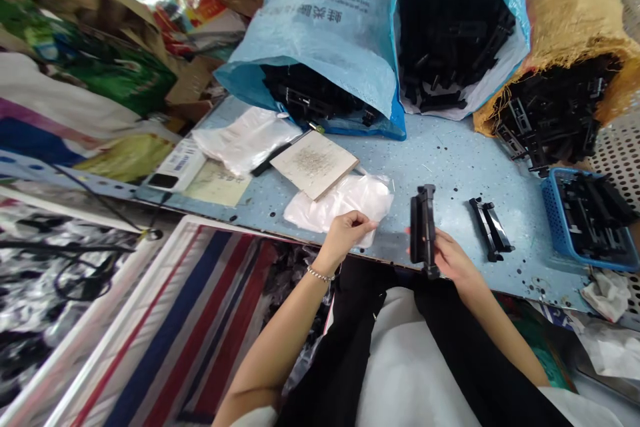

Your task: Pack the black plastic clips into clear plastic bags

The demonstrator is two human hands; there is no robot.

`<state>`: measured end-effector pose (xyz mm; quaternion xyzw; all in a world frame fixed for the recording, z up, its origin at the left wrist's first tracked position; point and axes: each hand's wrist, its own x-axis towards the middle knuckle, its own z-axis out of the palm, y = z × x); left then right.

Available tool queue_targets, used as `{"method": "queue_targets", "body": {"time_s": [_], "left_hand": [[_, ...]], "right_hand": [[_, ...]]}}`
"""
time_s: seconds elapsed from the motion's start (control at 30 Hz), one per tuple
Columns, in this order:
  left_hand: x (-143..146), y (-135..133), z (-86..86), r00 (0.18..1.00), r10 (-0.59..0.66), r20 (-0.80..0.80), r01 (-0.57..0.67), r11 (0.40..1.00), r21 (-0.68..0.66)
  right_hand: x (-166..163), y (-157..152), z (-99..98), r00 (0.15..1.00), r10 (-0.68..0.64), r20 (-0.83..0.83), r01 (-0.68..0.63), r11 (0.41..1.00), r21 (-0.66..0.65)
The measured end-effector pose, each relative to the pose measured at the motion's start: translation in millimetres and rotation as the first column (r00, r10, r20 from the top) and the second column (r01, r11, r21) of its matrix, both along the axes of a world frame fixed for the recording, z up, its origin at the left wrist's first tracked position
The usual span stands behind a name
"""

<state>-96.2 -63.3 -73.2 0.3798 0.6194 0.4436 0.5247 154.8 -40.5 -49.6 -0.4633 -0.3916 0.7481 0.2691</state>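
Observation:
My right hand (453,255) is closed around a long black plastic part (423,230), held upright over the table's front edge. To the left, my left hand (349,235) pinches the near edge of a clear plastic bag (369,239) with thumb and fingertips. That bag belongs to a pile of thin clear bags (320,210), partly covered by a square beige board (315,163). A second black plastic part (491,228) lies on the blue table (410,153), right of my right hand and apart from it.
Blue sacks (325,7) (520,7) and a yellow sack (570,0) holding black parts stand at the back. A blue basket (553,213) of black parts sits at the right. More plastic bags (250,137) and a white box (177,163) lie at the left.

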Motion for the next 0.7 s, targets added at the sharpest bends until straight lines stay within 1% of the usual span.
{"method": "queue_targets", "body": {"time_s": [0.03, 0.1, 0.17, 0.2, 0.27, 0.3, 0.33, 0.37, 0.43, 0.47, 0.5, 0.53, 0.57, 0.63, 0.67, 0.7], "left_hand": [[3, 1, -0.5, 1.000, -0.017, -0.005, 0.017, 0.999, 0.028], [7, 3, -2.1, 0.997, -0.048, -0.055, 0.054, 0.993, 0.107], [6, 2, -3.5, 0.995, -0.042, -0.096, 0.057, 0.986, 0.154], [4, 1, -3.7, 0.995, -0.020, -0.095, 0.034, 0.987, 0.158], [-2, -3, -2.7, 0.993, 0.073, -0.091, -0.056, 0.982, 0.179], [-5, -6, -1.7, 0.986, 0.118, -0.118, -0.090, 0.972, 0.219], [-8, -9, -0.6, 0.973, 0.148, -0.180, -0.093, 0.954, 0.284], [-10, -11, 0.3, 0.949, 0.157, -0.273, -0.050, 0.932, 0.360], [-10, -13, 1.1, 0.862, 0.137, -0.487, 0.124, 0.876, 0.466], [-9, -13, 1.0, 0.813, 0.120, -0.570, 0.212, 0.851, 0.481], [-6, -12, 0.9, 0.776, 0.103, -0.622, 0.272, 0.835, 0.479], [-3, -11, 1.0, 0.759, 0.087, -0.646, 0.303, 0.830, 0.468], [0, -10, 1.5, 0.758, 0.069, -0.649, 0.314, 0.834, 0.455], [6, -10, 4.8, 0.780, 0.031, -0.625, 0.316, 0.843, 0.435], [10, -12, 7.6, 0.791, 0.014, -0.612, 0.323, 0.840, 0.436], [13, -15, 10.8, 0.797, -0.001, -0.605, 0.341, 0.826, 0.448]], "right_hand": [[-15, -1, 2.4, 0.997, 0.022, -0.080, -0.026, 0.998, -0.048], [-41, 0, 2.8, 0.984, 0.054, -0.168, -0.070, 0.994, -0.089], [-58, 6, -3.3, 0.981, 0.048, -0.188, -0.064, 0.995, -0.082], [-61, 11, -8.1, 0.983, 0.023, -0.181, -0.037, 0.997, -0.073], [-60, 20, -18.1, 0.986, -0.059, -0.153, 0.050, 0.997, -0.061], [-55, 24, -22.0, 0.985, -0.104, -0.135, 0.097, 0.994, -0.060], [-49, 26, -24.3, 0.983, -0.142, -0.117, 0.136, 0.989, -0.060], [-41, 26, -24.7, 0.980, -0.172, -0.103, 0.166, 0.984, -0.057], [-23, 19, -19.7, 0.978, -0.185, -0.093, 0.181, 0.982, -0.048], [-15, 11, -15.0, 0.980, -0.172, -0.097, 0.167, 0.984, -0.057], [-7, 2, -9.5, 0.984, -0.139, -0.108, 0.130, 0.988, -0.086], [0, -8, -4.0, 0.988, -0.088, -0.126, 0.071, 0.988, -0.135], [5, -19, 1.0, 0.988, -0.024, -0.154, -0.007, 0.980, -0.198], [9, -36, 7.0, 0.970, 0.080, -0.230, -0.153, 0.935, -0.320], [8, -42, 7.4, 0.958, 0.104, -0.268, -0.201, 0.910, -0.362], [5, -45, 5.9, 0.950, 0.104, -0.295, -0.219, 0.894, -0.390]]}}
